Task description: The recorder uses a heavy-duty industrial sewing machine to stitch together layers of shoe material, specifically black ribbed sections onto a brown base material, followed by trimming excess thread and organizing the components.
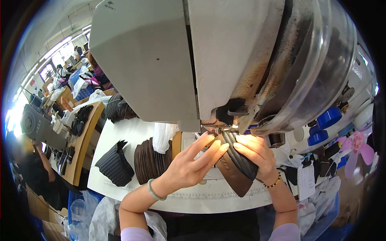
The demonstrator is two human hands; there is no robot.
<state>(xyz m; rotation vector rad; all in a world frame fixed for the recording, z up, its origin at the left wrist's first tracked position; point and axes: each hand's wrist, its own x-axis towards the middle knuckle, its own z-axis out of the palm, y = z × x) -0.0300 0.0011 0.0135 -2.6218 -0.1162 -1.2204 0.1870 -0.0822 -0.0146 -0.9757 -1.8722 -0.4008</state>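
Note:
Under the head of a large grey sewing machine (pixel 148 60), both my hands work at a two-part leather piece. Its lower part is a smooth brown leather panel (pixel 237 176); a black padded strip (pixel 241 154) with ribbed stitching lies along it. My left hand (pixel 193 162) presses the brown panel's left edge with fingers together, close to the lit needle area. My right hand (pixel 257 154) grips the black strip from the right, fingertips near the presser foot. The needle itself is hidden behind the machine head and my fingers.
Left on the white table (pixel 193 203) lie a stack of brown leather pieces (pixel 150 162), black ribbed pieces (pixel 116 164) and a white plastic bag (pixel 163 136). Blue thread spools (pixel 327 118) and a pink fan (pixel 358 148) stand right. Another person (pixel 36 172) sits far left.

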